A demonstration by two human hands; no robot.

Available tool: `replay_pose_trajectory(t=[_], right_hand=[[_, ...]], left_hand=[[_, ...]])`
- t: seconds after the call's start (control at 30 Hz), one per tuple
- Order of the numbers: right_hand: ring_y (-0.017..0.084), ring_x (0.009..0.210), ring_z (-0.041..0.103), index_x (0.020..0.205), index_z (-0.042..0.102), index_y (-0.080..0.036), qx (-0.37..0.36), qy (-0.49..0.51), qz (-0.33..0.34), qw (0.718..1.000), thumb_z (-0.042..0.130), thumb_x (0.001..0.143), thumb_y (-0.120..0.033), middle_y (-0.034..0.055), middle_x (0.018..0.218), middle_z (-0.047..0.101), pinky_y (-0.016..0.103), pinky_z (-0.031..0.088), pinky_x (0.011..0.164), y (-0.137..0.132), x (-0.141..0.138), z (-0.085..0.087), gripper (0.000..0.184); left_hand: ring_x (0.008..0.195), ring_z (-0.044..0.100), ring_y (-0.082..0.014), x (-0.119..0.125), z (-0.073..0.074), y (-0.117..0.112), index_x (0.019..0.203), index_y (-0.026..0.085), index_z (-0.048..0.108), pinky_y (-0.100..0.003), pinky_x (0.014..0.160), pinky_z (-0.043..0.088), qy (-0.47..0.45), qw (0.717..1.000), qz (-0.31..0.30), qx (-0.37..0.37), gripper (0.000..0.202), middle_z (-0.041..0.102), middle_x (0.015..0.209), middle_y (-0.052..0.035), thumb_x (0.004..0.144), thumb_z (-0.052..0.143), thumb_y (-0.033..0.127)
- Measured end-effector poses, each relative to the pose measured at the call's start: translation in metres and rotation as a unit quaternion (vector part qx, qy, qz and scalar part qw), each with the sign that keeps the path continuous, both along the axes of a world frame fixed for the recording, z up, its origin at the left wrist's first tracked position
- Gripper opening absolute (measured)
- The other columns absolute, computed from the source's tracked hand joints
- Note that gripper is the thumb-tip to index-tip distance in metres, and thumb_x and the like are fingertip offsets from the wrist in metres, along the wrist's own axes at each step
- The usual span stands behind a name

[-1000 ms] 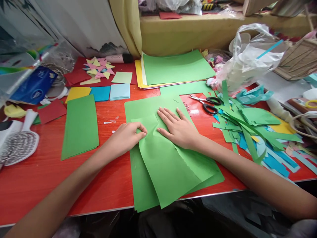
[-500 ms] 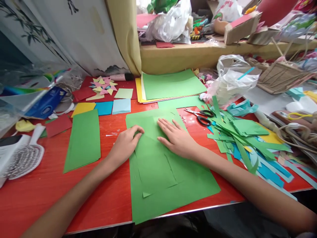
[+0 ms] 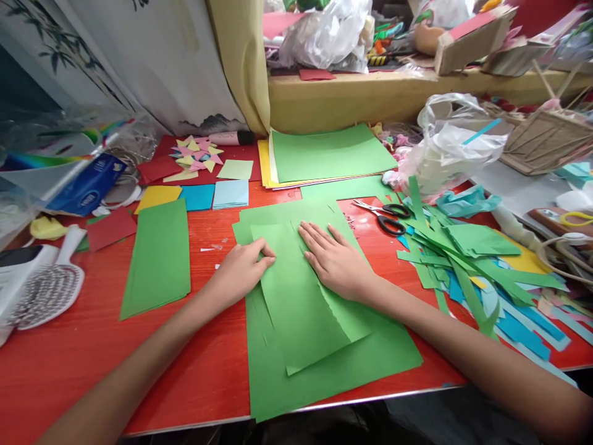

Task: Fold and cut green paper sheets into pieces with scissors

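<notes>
My left hand (image 3: 243,269) pinches the left edge of a green paper piece (image 3: 301,315), thumb and forefinger together. My right hand (image 3: 336,261) lies flat with fingers stretched, pressing on green paper near the piece's upper right. The piece's lower right edge looks uneven, and its lower part stands slightly off the paper beneath. Under both hands are large green sheets (image 3: 370,364), a little out of line with each other. Black-handled scissors (image 3: 393,224) rest partly spread on the red table, beyond my right hand.
Cut green and blue paper strips (image 3: 467,266) heap up on the right. A stack of narrow green paper (image 3: 160,259) lies left, near a hairbrush (image 3: 46,296). Coloured sheets (image 3: 328,154) are stacked at the back, beside a plastic bag (image 3: 463,139).
The pinched green piece has turned and shifted, its lower end now lifted, showing an uneven right edge. Both hands stay in nearly the same places; the view has shifted slightly.
</notes>
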State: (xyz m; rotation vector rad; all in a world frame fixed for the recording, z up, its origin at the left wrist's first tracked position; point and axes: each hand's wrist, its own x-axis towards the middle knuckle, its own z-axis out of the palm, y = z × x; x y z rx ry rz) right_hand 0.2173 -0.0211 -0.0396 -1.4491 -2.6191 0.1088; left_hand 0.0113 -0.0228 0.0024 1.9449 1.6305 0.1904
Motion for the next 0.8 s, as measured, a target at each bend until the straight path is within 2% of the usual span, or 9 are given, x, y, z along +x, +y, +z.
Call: replay_pose_trajectory(t=[0.17,0.3,0.43,0.53,0.7,0.8], right_hand=[[0.016,0.139,0.016,0.145,0.021,-0.010,0.000,-0.007,0.001,1.000,0.013,0.096,-0.037,0.0067,0.151,0.019,0.042,0.015,0.114,0.001,0.001,-0.002,0.057],[0.018,0.139,0.019,0.144,0.024,-0.008,0.004,-0.004,0.012,1.000,0.015,0.096,-0.036,0.0076,0.150,0.021,0.043,0.017,0.113,0.003,0.003,-0.002,0.056],[0.019,0.136,0.026,0.138,0.037,-0.004,0.052,0.013,0.017,0.998,0.017,0.097,-0.034,0.0109,0.145,0.034,0.041,0.014,0.115,0.002,0.004,0.003,0.054],[0.021,0.137,0.026,0.138,0.036,-0.003,0.079,0.003,0.037,0.996,0.020,0.097,-0.039,0.0126,0.145,0.034,0.042,0.012,0.115,-0.003,0.003,0.005,0.057],[0.021,0.139,0.016,0.143,0.023,-0.004,0.028,-0.029,0.044,0.998,0.017,0.095,-0.049,0.0106,0.150,0.020,0.042,0.018,0.114,-0.005,0.002,-0.001,0.066],[0.018,0.140,0.014,0.144,0.020,-0.006,0.016,-0.034,0.031,0.999,0.012,0.096,-0.044,0.0079,0.151,0.017,0.041,0.017,0.114,-0.002,0.002,-0.003,0.062]], left_hand=[[0.071,0.054,-0.0186,0.001,0.004,-0.002,0.080,0.022,0.052,-0.027,0.059,0.034,0.007,1.000,0.002,-0.013,0.019,0.060,0.073,-0.0002,0.084,0.042,0.038],[0.077,0.055,-0.0194,0.001,0.001,-0.002,0.082,0.022,0.053,-0.028,0.061,0.036,0.001,1.000,0.003,-0.005,0.018,0.062,0.079,-0.0007,0.085,0.042,0.036],[0.084,0.054,-0.0197,0.001,-0.005,-0.001,0.085,0.021,0.054,-0.030,0.074,0.038,-0.011,0.996,0.014,0.093,0.016,0.064,0.086,-0.0010,0.087,0.041,0.031],[0.086,0.055,-0.0193,0.001,-0.008,0.000,0.091,0.021,0.056,-0.032,0.080,0.038,-0.019,0.989,0.022,0.145,0.019,0.064,0.090,-0.0015,0.089,0.038,0.030],[0.092,0.057,-0.0233,0.000,-0.008,0.002,0.115,0.023,0.049,-0.033,0.076,0.042,0.005,0.995,0.024,0.097,0.030,0.063,0.097,-0.0038,0.088,0.043,0.032],[0.094,0.056,-0.0239,-0.001,-0.008,0.003,0.115,0.023,0.049,-0.034,0.079,0.042,0.029,0.997,-0.007,0.076,0.029,0.063,0.097,-0.0044,0.089,0.041,0.032]])
